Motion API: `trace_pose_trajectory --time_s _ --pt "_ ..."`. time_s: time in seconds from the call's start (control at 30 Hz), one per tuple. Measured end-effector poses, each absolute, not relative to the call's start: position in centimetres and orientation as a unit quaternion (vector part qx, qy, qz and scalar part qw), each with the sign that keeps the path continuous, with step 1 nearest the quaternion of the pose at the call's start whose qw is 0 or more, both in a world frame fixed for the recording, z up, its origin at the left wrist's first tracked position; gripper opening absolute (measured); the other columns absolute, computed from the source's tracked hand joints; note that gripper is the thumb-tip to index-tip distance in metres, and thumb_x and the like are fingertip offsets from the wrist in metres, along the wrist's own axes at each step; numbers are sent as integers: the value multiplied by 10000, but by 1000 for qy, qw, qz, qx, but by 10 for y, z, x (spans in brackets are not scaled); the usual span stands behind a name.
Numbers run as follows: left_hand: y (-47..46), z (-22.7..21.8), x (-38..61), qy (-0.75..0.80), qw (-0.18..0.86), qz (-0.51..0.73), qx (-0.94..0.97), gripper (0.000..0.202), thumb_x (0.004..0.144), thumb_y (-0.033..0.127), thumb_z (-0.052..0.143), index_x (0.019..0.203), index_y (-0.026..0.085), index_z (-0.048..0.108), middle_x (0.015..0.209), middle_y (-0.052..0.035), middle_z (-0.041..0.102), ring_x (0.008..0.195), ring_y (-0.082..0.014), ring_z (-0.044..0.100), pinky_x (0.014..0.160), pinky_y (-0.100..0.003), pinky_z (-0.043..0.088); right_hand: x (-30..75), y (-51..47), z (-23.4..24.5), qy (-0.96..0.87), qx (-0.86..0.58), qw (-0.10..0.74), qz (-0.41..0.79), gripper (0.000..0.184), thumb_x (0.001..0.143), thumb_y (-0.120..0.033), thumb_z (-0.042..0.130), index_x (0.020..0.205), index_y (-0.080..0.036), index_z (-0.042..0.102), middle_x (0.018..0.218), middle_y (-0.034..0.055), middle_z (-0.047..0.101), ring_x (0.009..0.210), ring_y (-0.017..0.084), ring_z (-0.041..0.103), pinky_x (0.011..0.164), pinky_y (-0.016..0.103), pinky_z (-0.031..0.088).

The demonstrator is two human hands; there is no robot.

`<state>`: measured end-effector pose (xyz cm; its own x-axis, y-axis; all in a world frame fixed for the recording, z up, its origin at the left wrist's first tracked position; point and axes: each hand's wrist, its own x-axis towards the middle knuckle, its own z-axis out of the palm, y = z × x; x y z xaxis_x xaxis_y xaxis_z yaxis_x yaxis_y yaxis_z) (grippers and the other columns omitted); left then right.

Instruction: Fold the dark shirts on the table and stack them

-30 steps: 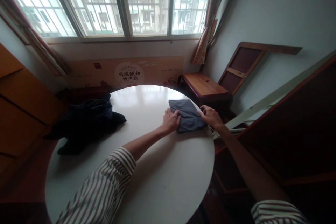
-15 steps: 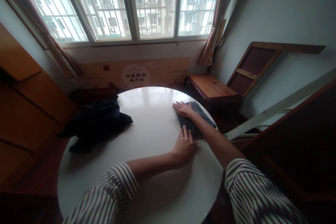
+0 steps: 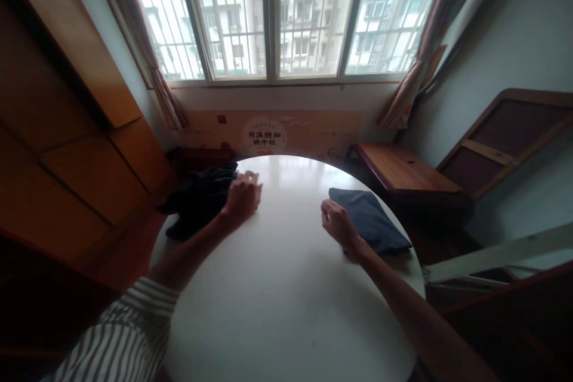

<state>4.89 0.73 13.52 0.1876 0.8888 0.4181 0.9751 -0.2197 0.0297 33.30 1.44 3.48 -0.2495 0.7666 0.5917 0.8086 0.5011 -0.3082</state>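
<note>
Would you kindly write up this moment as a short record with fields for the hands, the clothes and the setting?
left hand: left hand at the edge of the dark garment pile, fingers curled; grip unclear
right hand: right hand loosely curled beside the folded blue garment, apparently holding nothing
surface: round white table
pile position: table's far left edge
folded garment position: table's right side
nearby: wooden side table under the window

Two dark garments on my round table.
The folded blue-grey garment (image 3: 369, 228) lay flat near the right edge; the crumpled dark clothes pile (image 3: 199, 203) sat bunched at the left edge.
</note>
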Motion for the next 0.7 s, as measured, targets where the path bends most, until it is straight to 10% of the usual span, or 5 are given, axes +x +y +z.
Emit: trace_pose_trajectory --time_s 0.13,0.3,0.5,0.6,0.7 --pt "62 152 -28 -746 132 -121 -641 521 845 402 718 1146 -10 610 1214 -280 562 1167 -397 481 925 -458 418 323 -2 21 -806 -466 364 0 269 702 10 431 552 -210 392 524 -25 418 482 114 342 523 262 252" --pt "80 154 -56 -729 84 -120 -668 215 919 202 593 1015 28 675 1083 -171 638 975 -276 603 873 -382 437 326 -4 18 -811 -444 379 39 273 632 -3 423 512 -214 297 471 -51 327 456 93 298 497 247 213" --pt "76 203 -56 -620 206 -386 -651 322 1018 303 404 1118 153 671 1097 -127 625 961 -261 619 868 -348 450 326 -4 18 -789 -443 422 57 246 740 -60 445 564 -219 379 530 -40 358 489 111 352 506 243 311" --pt "54 222 -28 -526 219 -468 -675 326 1026 347 413 1121 166 667 1059 -114 631 1011 -246 608 931 -352 446 321 -6 18 -778 -428 449 101 59 838 -184 533 866 -195 584 777 29 549 626 146 525 593 273 476" --pt "15 207 17 -443 165 -444 -761 319 1026 378 432 1082 179 676 990 -78 644 970 -208 625 908 -329 480 319 -8 17 -738 -405 495 213 593 828 -315 666 1371 -249 437 1199 125 561 903 210 635 740 366 580"
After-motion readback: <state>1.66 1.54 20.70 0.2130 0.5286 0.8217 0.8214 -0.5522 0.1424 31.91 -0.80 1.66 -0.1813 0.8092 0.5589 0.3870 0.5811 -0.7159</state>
